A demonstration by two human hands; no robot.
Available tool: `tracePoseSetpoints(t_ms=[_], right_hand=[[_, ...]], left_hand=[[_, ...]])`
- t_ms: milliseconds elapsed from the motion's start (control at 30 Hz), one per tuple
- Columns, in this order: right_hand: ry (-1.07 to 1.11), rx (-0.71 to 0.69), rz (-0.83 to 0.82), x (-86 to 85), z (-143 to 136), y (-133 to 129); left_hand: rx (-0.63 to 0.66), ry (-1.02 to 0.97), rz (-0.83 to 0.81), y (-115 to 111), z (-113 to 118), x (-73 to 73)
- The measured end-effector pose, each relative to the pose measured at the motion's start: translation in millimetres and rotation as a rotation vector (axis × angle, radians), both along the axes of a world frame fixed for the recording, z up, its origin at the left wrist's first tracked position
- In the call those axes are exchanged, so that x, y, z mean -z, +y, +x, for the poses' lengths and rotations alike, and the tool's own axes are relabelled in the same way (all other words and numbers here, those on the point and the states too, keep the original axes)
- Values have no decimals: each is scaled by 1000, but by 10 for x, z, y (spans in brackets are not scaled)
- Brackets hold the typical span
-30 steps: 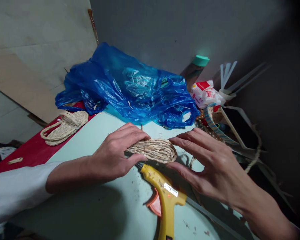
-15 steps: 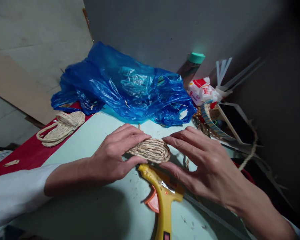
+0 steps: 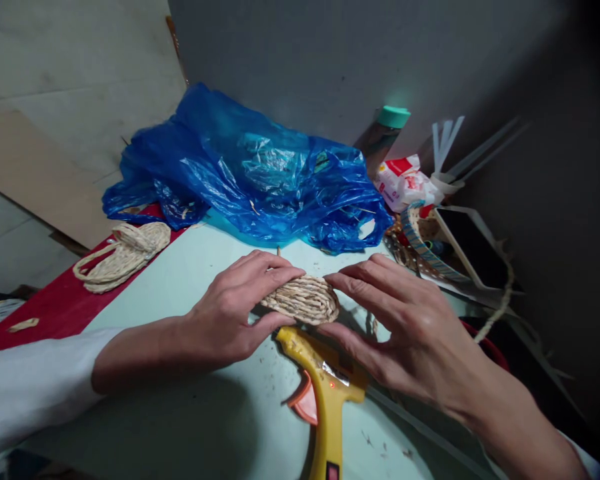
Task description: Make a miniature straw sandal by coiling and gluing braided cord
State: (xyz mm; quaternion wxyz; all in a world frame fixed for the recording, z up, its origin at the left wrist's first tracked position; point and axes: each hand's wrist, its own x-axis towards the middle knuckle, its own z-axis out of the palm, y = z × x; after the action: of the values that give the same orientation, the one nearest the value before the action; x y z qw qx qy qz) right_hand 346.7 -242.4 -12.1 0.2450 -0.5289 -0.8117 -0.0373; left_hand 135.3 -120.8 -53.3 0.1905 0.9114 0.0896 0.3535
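An oval piece of coiled straw cord [image 3: 303, 299] is held between both hands over the pale green table. Its left end sits between the thumb and fingers of my left hand [image 3: 235, 303]. At its right end, the thumb and fingertips of my right hand [image 3: 405, 320] press on the edge. Just below the piece lies a yellow glue gun [image 3: 330, 400] with an orange trigger and a small red light, its nozzle near my left thumb. A strand of twisted cord [image 3: 497, 310] runs at the right, beyond my right hand.
Crumpled blue plastic bag [image 3: 260, 173] across the back. Finished-looking woven straw pieces [image 3: 125, 257] lie on red cloth [image 3: 55, 307] at left. A green-capped bottle [image 3: 385, 133], a white-red packet [image 3: 405, 183], a basket [image 3: 430, 243] and a dark-screened device [image 3: 473, 243] stand at right.
The straw piece and my left hand have shifted very slightly to the right. My right hand keeps nearly the same pose at the piece's right end.
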Motion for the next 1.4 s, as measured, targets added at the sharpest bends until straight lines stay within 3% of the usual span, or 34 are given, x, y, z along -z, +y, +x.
tracePoseSetpoints(t_ms=[767, 1100, 1400], right_hand=[[7, 31, -20, 14, -97, -4], [3, 7, -1, 50, -120, 1], [6, 18, 20, 78, -146, 3]], left_hand=[[31, -42, 49, 10, 7, 84], [62, -76, 37, 3, 31, 57], [60, -42, 131, -4, 9, 86]])
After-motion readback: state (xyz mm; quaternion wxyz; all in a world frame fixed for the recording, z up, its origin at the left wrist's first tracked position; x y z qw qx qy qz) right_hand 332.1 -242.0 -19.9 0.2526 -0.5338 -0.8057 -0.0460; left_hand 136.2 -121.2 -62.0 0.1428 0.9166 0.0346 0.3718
